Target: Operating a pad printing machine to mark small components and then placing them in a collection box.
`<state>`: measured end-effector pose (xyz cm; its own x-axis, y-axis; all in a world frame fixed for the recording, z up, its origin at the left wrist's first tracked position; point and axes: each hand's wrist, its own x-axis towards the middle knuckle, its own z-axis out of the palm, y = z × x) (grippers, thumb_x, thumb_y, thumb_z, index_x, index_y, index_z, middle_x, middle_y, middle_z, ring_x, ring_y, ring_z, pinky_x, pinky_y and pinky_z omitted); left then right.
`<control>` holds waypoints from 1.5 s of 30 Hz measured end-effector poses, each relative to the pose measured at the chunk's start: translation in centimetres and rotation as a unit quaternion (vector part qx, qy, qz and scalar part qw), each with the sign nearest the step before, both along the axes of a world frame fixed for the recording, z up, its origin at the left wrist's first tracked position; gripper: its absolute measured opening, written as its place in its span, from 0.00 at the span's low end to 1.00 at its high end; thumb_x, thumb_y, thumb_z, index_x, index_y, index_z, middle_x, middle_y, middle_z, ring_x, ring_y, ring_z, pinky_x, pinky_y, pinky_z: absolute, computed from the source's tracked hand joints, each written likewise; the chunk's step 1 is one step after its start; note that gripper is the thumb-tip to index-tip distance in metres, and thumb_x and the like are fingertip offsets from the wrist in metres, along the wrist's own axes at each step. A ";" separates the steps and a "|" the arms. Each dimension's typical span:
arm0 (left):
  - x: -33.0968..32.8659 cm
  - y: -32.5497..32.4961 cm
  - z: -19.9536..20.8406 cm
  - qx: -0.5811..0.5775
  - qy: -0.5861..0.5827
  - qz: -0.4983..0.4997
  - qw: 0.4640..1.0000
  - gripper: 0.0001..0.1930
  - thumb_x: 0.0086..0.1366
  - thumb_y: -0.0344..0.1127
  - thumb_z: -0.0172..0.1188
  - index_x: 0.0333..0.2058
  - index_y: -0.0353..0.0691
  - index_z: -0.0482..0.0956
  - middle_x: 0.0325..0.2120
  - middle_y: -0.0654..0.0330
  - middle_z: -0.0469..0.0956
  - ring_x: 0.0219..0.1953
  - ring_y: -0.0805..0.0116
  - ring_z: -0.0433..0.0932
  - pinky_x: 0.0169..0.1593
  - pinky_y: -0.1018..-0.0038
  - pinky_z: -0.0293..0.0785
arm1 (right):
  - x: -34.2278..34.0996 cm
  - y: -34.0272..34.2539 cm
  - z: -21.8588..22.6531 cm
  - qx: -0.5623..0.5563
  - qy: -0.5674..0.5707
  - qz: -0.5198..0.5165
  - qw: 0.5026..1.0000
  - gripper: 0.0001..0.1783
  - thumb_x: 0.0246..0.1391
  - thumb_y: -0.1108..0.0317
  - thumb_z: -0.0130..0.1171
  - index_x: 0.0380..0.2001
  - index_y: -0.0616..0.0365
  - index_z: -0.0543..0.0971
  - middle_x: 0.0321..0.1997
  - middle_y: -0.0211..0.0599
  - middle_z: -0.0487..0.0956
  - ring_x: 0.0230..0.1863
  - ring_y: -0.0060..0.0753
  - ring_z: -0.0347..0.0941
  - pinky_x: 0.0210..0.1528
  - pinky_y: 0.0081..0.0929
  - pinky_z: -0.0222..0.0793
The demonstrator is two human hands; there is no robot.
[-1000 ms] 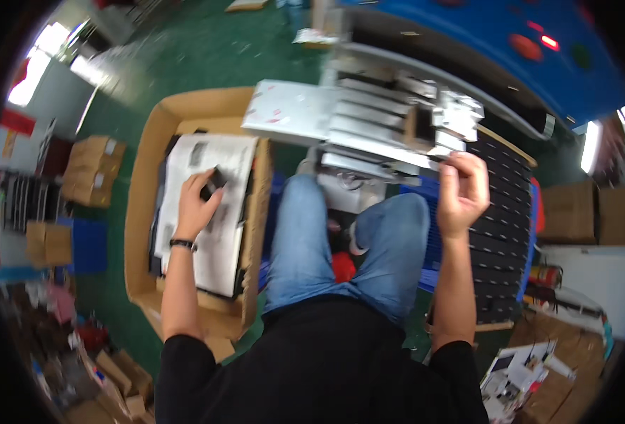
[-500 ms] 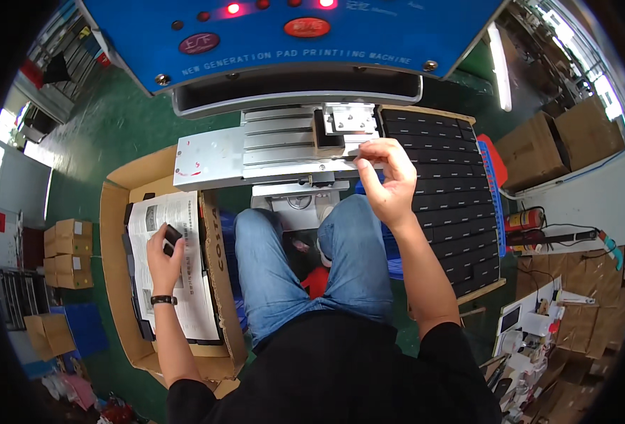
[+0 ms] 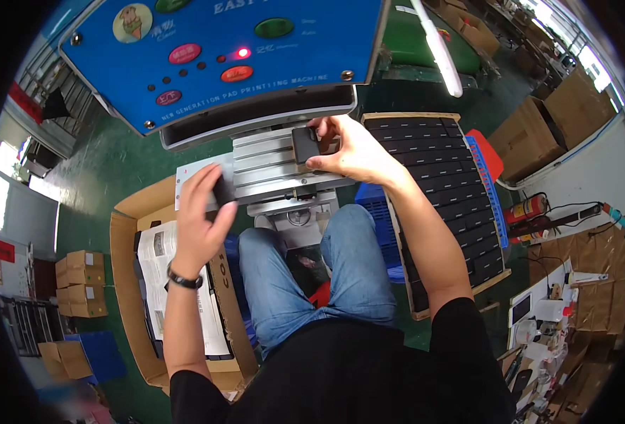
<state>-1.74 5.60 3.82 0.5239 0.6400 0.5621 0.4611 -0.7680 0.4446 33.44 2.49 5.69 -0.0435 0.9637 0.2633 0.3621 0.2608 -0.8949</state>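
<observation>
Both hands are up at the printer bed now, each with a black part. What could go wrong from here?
1. The right hand holds a black part on the metal bed right under the blue machine head; fingers could get pinched if it cycles.
2. The left hand grips its dark part only at the fingertips, at the bed's edge; it may drop into the cardboard box.

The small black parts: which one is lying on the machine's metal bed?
The small black part under the right hand, on the ribbed metal bed. Another is held up in the left hand; the others fill the tray.
</observation>
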 end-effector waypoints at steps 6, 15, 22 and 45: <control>9.7 2.9 1.7 0.070 0.072 -0.102 0.990 0.29 0.70 0.36 0.64 0.67 0.35 0.76 0.68 0.48 0.74 0.66 0.47 0.73 0.72 0.57 0.68 | 1.8 -7.7 0.8 0.043 -0.056 -0.093 0.993 0.35 0.45 0.71 0.80 0.56 0.58 0.75 0.47 0.36 0.81 0.41 0.32 0.76 0.46 0.30 0.74; 11.9 4.4 -0.7 0.047 0.181 -0.121 0.975 0.32 0.84 0.42 0.45 0.81 0.37 0.60 0.81 0.49 0.59 0.83 0.53 0.57 0.81 0.56 0.50 | 13.4 -33.2 -9.2 0.017 -0.023 -0.530 0.847 0.35 0.52 0.71 0.80 0.61 0.58 0.75 0.61 0.40 0.82 0.55 0.37 0.78 0.63 0.32 0.72; 11.7 2.0 -1.4 0.020 0.164 -0.173 0.971 0.32 0.84 0.43 0.44 0.81 0.37 0.60 0.81 0.49 0.60 0.83 0.50 0.56 0.83 0.53 0.47 | 9.7 -42.2 -13.4 -0.112 -0.296 -0.635 0.704 0.37 0.54 0.57 0.80 0.62 0.62 0.78 0.60 0.49 0.82 0.67 0.51 0.76 0.70 0.47 0.69; -26.2 -10.4 -17.1 -0.208 0.255 0.229 0.916 0.34 0.62 0.34 0.73 0.68 0.43 0.78 0.70 0.46 0.72 0.69 0.41 0.70 0.74 0.52 0.67 | 9.6 -38.2 -14.9 -0.124 -0.423 -0.517 0.733 0.29 0.54 0.62 0.73 0.60 0.56 0.81 0.41 0.39 0.82 0.46 0.46 0.76 0.58 0.43 0.71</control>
